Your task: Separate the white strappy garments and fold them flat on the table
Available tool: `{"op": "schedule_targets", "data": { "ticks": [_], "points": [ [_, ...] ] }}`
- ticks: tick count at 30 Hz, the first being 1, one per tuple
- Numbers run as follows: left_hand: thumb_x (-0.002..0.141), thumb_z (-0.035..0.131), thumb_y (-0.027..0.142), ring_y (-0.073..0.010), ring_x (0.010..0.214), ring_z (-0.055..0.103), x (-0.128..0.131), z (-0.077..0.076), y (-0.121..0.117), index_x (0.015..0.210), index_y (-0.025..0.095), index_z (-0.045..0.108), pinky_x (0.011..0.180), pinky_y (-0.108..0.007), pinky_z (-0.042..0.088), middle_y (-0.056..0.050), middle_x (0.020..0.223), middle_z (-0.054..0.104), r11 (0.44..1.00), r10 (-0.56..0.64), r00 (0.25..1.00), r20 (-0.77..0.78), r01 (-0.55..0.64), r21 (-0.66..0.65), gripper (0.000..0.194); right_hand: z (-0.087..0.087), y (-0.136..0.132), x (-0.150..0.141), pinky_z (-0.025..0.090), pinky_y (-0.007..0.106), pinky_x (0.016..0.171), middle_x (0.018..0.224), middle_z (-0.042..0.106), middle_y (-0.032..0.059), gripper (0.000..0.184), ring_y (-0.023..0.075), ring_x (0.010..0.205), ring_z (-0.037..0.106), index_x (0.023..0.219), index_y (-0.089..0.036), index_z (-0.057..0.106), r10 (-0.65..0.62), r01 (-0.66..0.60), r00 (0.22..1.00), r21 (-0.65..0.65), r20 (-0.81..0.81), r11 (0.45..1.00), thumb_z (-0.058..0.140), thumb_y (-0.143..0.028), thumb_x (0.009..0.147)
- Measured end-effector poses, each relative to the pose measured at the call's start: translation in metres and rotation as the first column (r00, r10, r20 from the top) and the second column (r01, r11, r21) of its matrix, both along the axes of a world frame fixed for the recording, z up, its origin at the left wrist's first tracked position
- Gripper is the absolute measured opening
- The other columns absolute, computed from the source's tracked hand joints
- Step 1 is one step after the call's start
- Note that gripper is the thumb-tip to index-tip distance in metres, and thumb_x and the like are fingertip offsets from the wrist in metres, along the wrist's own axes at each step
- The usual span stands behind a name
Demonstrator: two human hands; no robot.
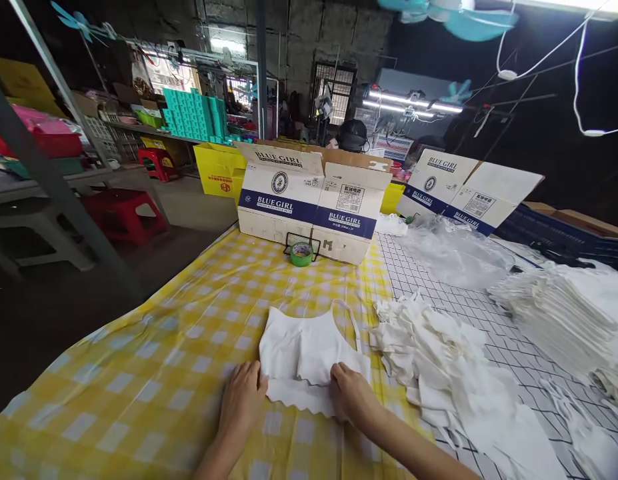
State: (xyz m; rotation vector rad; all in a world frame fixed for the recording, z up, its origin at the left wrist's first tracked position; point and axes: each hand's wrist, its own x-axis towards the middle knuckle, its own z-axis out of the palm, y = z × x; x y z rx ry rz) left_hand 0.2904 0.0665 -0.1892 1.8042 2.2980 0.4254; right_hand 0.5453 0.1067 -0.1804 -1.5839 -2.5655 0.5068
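The white strappy top point(319, 350) lies spread on the yellow checked cloth point(189, 313), right in front of the person, its one visible strap looping up at the far right and its wavy lower edge turned toward us. The left hand point(243, 393) sits at the top's left edge, fingers curled close together with the thumb against the fabric; from here I can't tell whether it actually pinches any. The right hand point(353, 397) is nearly closed, fingertips gathered on the cloth near the lower right corner — it has hold of the top there. Beyond them a green roll of tape point(303, 262) leans by a black wire stand point(316, 243), just before an open-flapped BLUE GIRL carton point(281, 190). Off to the right, a loose heap of white garments point(453, 367) spills over the black-lined white cloth point(391, 267), with a neater white stack point(559, 320) farther over and crumpled clear plastic point(453, 253) behind.
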Motion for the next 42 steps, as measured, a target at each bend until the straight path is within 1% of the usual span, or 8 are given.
{"op": "schedule_targets", "data": {
  "ticks": [4,10,13,16,21,28,34,42],
  "points": [
    [0.084,0.038,0.024,-0.0147,0.064,0.056,-0.009,0.019,0.016,0.078,0.022,0.047,0.059,-0.024,0.034,0.0,0.07,0.059,0.996,0.064,0.989,0.137,-0.071,0.049,0.011,0.039,0.01,0.023,0.037,0.026,0.064,0.082,0.061,0.0051,0.02,0.017,0.073,0.058,0.095,-0.017,0.052,-0.097,0.106,0.967,0.024,-0.237,0.994,0.034,-0.011,0.087],
    [0.08,0.041,0.015,-0.017,0.07,0.059,-0.025,0.087,0.056,0.093,0.021,0.049,0.06,-0.025,0.035,-0.003,0.078,0.063,0.929,0.114,0.99,0.083,-0.135,0.344,0.016,0.143,0.027,0.06,0.034,0.023,0.053,0.07,0.05,-0.001,0.02,0.0113,0.057,0.043,0.1,-0.02,0.054,-0.049,0.018,0.789,-0.057,-0.612,0.998,0.037,-0.026,0.09],
    [0.078,0.04,0.012,-0.0198,0.082,0.06,-0.031,0.12,0.078,0.104,0.02,0.05,0.066,-0.027,0.038,-0.008,0.094,0.065,0.89,0.099,0.995,0.004,-0.09,0.447,0.028,0.189,0.032,0.072,0.033,0.023,0.052,0.076,0.051,0.0018,0.024,0.0104,0.059,0.041,0.082,-0.019,0.061,0.023,-0.079,0.728,-0.05,-0.685,0.996,0.039,-0.026,0.089],
    [0.076,0.042,0.012,-0.018,0.073,0.059,-0.039,0.149,0.095,0.104,0.02,0.054,0.063,-0.026,0.036,-0.004,0.082,0.064,0.916,0.013,1.0,-0.013,-0.007,0.401,0.031,0.22,0.033,0.08,0.038,0.024,0.056,0.081,0.055,0.0037,0.026,0.0119,0.065,0.047,0.084,-0.02,0.062,0.077,-0.112,0.788,-0.019,-0.61,0.994,0.037,-0.024,0.089],
    [0.068,0.049,0.016,-0.0127,0.055,0.049,-0.053,0.194,0.111,0.079,0.02,0.064,0.052,-0.023,0.029,0.002,0.055,0.053,0.944,-0.242,0.97,0.038,0.226,0.24,0.019,0.235,0.038,0.089,0.044,0.028,0.067,0.096,0.059,0.0076,0.027,0.0163,0.079,0.055,0.098,-0.021,0.06,0.107,-0.075,0.935,0.108,-0.338,0.991,0.036,-0.029,0.091],
    [0.059,0.054,0.015,-0.0089,0.045,0.045,-0.06,0.234,0.125,0.074,0.016,0.07,0.047,-0.02,0.028,0.003,0.047,0.051,0.943,-0.327,0.932,0.156,0.309,0.126,0.022,0.229,0.05,0.091,0.039,0.028,0.055,0.08,0.055,0.0057,0.029,0.0138,0.059,0.048,0.076,-0.021,0.059,0.169,-0.137,0.972,0.189,-0.162,0.972,0.046,-0.045,0.087],
    [0.057,0.049,0.011,-0.0102,0.056,0.051,-0.065,0.26,0.131,0.079,0.015,0.072,0.051,-0.018,0.034,0.0,0.063,0.063,0.946,-0.324,0.913,0.246,0.307,0.106,0.032,0.263,0.037,0.091,0.045,0.034,0.071,0.11,0.054,0.012,0.033,0.0213,0.089,0.053,0.065,-0.021,0.056,0.312,-0.283,0.865,0.131,-0.392,0.95,0.051,-0.048,0.083],
    [0.053,0.06,0.008,-0.0148,0.06,0.056,-0.069,0.311,0.104,0.071,0.015,0.071,0.051,-0.021,0.039,0.001,0.062,0.063,0.854,-0.289,0.73,0.619,0.489,-0.179,0.023,0.27,0.033,0.128,0.042,0.032,0.055,0.062,0.046,0.0029,0.044,0.0157,0.059,0.046,0.053,-0.022,0.042,0.181,-0.331,0.728,-0.109,-0.661,0.937,0.059,-0.059,0.071]
  ]
}}
